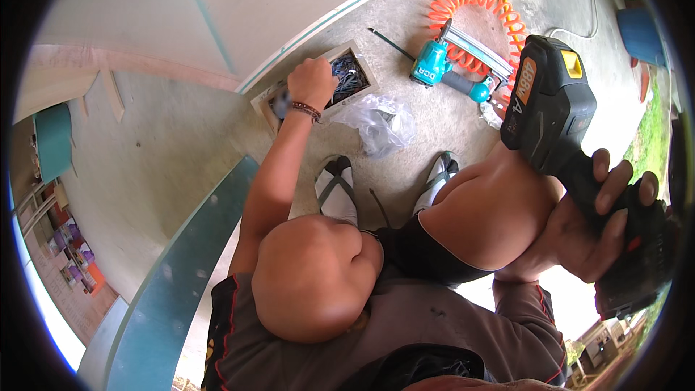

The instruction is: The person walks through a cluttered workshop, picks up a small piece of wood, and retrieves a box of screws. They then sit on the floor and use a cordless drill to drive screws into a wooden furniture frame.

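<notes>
My left hand (311,87), a beaded bracelet at its wrist, is closed in a fist over a small wooden box (368,67) on the floor. Its fingers point away from view, so anything in them is hidden. Dark screws or nails (348,76) fill the box's right compartment, beside the fist. At the far right, my right hand (590,235) is wrapped round the grip of a black cordless drill (633,275). The tool's battery pack (546,98), black with an orange label and a yellow latch, points up and away from me. The working tip cannot be made out.
A crumpled clear plastic bag (380,127) lies beside the box. Further right are a teal nail gun (433,64), a coiled orange air hose (455,1) and a thin dark rod (391,43). A large white panel (239,0) stands ahead; a green bench (170,268) is at left.
</notes>
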Motion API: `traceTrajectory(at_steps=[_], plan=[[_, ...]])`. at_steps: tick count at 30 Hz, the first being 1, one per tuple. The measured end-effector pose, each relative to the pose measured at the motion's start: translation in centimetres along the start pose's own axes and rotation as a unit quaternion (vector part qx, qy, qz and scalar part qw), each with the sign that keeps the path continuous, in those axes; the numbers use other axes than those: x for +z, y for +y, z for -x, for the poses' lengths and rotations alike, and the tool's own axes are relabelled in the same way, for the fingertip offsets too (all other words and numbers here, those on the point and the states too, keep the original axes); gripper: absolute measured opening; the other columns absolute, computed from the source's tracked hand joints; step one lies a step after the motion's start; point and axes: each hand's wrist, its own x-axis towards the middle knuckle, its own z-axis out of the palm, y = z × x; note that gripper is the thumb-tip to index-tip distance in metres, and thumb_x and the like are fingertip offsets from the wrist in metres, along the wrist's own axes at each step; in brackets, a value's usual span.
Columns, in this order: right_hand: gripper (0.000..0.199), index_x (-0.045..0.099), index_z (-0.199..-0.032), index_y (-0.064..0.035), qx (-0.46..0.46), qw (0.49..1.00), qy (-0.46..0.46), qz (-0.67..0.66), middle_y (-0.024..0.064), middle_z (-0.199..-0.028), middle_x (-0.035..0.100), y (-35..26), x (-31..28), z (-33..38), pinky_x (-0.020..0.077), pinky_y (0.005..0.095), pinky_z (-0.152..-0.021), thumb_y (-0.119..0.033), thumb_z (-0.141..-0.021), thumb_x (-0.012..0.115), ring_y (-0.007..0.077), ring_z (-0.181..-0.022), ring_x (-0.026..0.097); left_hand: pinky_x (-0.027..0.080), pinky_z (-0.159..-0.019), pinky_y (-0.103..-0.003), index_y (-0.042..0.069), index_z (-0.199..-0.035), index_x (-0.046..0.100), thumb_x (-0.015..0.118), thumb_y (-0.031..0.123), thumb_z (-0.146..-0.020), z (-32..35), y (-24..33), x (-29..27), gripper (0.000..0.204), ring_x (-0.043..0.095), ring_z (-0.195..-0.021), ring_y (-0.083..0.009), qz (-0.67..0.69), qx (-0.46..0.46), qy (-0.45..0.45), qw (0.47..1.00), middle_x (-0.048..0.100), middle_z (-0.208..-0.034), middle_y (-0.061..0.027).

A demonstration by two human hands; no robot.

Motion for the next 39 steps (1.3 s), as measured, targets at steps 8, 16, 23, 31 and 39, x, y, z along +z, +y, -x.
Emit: traceTrajectory(at_steps=[8, 16, 23, 31, 39], plan=[[0.034, 0.043, -0.112, -0.0127, 0.003, 0.999, 0.020, -0.038, -0.0005, -0.098, 0.042, -0.9, -1.6, 0.3, 0.0330, 0.0424, -0.085, -0.009, -0.081, 0.056, 0.0158, -0.084, 0.039, 0.056, -0.073, -0.043, 0.006, -0.080, 0.071, 0.070, 0.020, -0.072, 0.4, 2.3, -0.5, 0.016, 0.068, -0.083, -0.0337, -0.070, 0.013, 0.030, 0.997, 0.069, -0.088, -0.0165], [0.038, 0.038, -0.108, -0.0179, 0.034, 0.993, 0.066, -0.087, -0.0022, -0.084, 0.041, -2.7, -4.6, 2.3, 0.0330, 0.0401, -0.086, -0.018, -0.081, 0.065, 0.0172, -0.091, 0.038, 0.053, -0.058, -0.034, 0.005, -0.074, 0.073, 0.067, 0.022, -0.072, 1.6, -0.8, -2.7, 0.018, 0.069, -0.068, -0.0203, 0.261, -0.035, -0.116, 0.958, 0.066, -0.063, -0.0128], [0.037, 0.036, -0.104, -0.0147, 0.063, 0.981, 0.100, -0.155, 0.0004, -0.081, 0.037, -3.0, -4.5, 1.8, 0.0268, 0.0372, -0.091, -0.013, -0.079, 0.063, 0.0158, -0.094, 0.033, 0.034, -0.041, -0.018, 0.000, -0.107, 0.067, 0.053, 0.012, -0.091, 3.9, -1.3, -4.9, 0.024, 0.057, -0.057, -0.0059, 0.516, -0.057, -0.201, 0.831, 0.071, -0.099, -0.0082], [0.035, 0.039, -0.108, -0.0059, 0.007, 0.991, 0.085, -0.103, 0.0056, -0.086, 0.038, -2.8, -4.1, 1.4, 0.0278, 0.0402, -0.088, -0.009, -0.080, 0.059, 0.0158, -0.087, 0.036, 0.032, -0.041, -0.017, 0.003, -0.109, 0.064, 0.057, 0.022, -0.096, 3.5, -2.3, -3.6, 0.025, 0.052, -0.052, -0.0039, 0.676, -0.040, -0.212, 0.705, 0.069, -0.095, -0.0094], [0.045, 0.042, -0.121, -0.0013, 0.130, 0.938, -0.202, 0.251, 0.0096, -0.083, 0.050, -2.6, -2.7, -1.3, 0.0405, 0.0414, -0.080, -0.021, -0.084, 0.059, 0.0195, -0.077, 0.048, 0.046, -0.046, -0.020, 0.001, -0.096, 0.068, 0.058, 0.017, -0.094, 9.1, -4.6, -3.8, 0.019, 0.052, -0.048, -0.0055, 0.696, -0.071, 0.058, 0.712, 0.064, -0.069, -0.0057]])
